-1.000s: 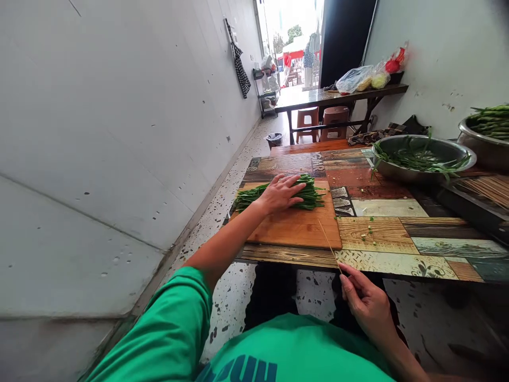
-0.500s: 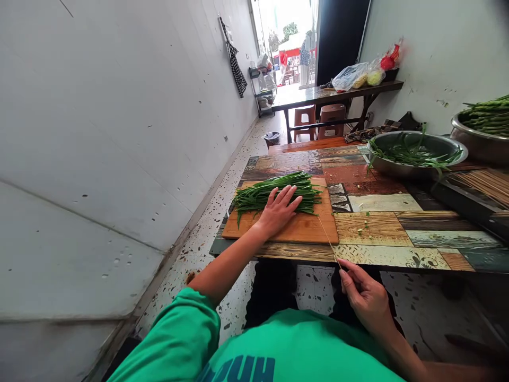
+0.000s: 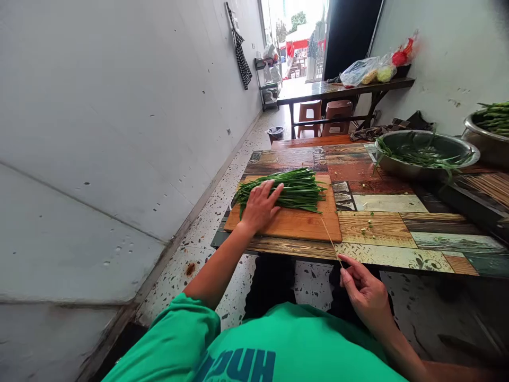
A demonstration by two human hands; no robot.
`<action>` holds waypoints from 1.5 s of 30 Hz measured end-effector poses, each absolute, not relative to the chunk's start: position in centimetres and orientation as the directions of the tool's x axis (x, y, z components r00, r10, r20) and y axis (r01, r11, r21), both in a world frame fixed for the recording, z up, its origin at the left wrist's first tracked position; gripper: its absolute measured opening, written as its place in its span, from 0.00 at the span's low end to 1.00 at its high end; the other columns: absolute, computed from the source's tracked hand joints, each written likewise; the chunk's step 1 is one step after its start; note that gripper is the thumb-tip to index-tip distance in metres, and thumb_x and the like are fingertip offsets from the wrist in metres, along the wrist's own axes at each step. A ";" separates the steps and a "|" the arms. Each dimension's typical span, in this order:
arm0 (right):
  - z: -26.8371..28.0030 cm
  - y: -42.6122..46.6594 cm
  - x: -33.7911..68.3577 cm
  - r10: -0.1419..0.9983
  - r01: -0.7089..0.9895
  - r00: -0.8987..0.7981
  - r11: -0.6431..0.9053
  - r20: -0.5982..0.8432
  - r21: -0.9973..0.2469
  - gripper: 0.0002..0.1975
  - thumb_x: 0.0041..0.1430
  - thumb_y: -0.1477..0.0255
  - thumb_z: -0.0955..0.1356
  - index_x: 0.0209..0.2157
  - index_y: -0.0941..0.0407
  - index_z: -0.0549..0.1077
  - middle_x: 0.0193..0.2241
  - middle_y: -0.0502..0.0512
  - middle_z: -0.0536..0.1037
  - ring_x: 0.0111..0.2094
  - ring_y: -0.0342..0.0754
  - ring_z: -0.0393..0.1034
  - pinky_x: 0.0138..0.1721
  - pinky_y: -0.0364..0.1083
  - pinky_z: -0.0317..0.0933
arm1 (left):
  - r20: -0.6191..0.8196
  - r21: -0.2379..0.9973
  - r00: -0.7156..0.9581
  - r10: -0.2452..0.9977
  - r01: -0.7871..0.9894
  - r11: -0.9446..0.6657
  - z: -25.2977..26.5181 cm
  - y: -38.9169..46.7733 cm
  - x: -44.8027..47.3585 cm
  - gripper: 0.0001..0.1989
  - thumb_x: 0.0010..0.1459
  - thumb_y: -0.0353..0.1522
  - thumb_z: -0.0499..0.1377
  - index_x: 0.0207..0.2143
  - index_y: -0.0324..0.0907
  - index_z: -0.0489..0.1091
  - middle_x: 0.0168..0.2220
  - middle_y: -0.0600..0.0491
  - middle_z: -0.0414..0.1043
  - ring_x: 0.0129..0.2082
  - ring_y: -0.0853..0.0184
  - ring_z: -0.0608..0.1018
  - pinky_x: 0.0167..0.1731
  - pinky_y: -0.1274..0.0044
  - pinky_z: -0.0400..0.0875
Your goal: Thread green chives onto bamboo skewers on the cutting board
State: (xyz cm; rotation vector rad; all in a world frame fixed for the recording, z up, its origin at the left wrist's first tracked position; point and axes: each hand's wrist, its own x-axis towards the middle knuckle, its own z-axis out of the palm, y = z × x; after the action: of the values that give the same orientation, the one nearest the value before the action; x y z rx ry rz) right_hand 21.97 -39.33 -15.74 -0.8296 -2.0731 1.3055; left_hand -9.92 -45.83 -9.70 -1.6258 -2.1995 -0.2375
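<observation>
A pile of long green chives lies across a wooden cutting board near the table's front edge. My left hand rests on the left part of the pile, its fingers spread. Beyond the board's front right corner, my right hand pinches the near end of a thin bamboo skewer between thumb and fingers. The skewer slants up and left over the board, its far tip close to the cut ends of the chives.
Small green scraps dot the patterned table. A metal bowl with loose greens stands back right, beside another metal bowl of green stalks. Bamboo skewers lie at the right edge. A white wall runs along the left.
My left hand has slid left along the chives, uncovering their middle. My right hand still holds the skewer in nearly the same place. The view has shifted slightly.
</observation>
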 end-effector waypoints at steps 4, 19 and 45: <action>-16.1 -39.1 22.0 0.744 0.220 -0.657 0.343 0.122 -0.913 0.21 0.61 0.63 0.63 0.51 0.60 0.70 0.22 0.50 0.71 0.21 0.42 0.64 0.20 0.40 0.58 | 0.387 -0.015 -0.394 0.834 0.902 0.432 -10.1 -47.2 -11.9 0.25 0.57 0.35 0.58 0.57 0.41 0.63 0.62 0.42 0.56 0.63 0.54 0.58 0.60 0.62 0.54; -16.8 -39.0 22.0 0.738 0.237 -0.665 0.361 0.120 -0.902 0.21 0.61 0.63 0.63 0.51 0.59 0.70 0.23 0.49 0.71 0.22 0.42 0.66 0.23 0.40 0.61 | 0.357 -0.062 -0.358 0.863 0.913 0.404 -10.1 -51.7 -14.4 0.20 0.56 0.33 0.57 0.52 0.43 0.67 0.64 0.45 0.53 0.63 0.53 0.56 0.60 0.60 0.53; -15.5 -39.7 20.5 0.767 0.216 -0.632 0.315 0.114 -0.924 0.22 0.61 0.66 0.62 0.53 0.62 0.69 0.27 0.52 0.73 0.19 0.38 0.61 0.18 0.38 0.57 | 0.422 0.106 -0.325 0.846 0.945 0.310 -11.7 -42.6 -4.3 0.07 0.57 0.36 0.59 0.37 0.46 0.75 0.39 0.50 0.72 0.44 0.60 0.68 0.43 0.66 0.57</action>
State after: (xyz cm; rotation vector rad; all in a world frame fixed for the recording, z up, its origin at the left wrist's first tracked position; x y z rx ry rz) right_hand 20.55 -39.67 -15.49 -0.8651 -2.0357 1.3062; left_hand -4.34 -42.62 -11.68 -1.6202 -2.2934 -0.4880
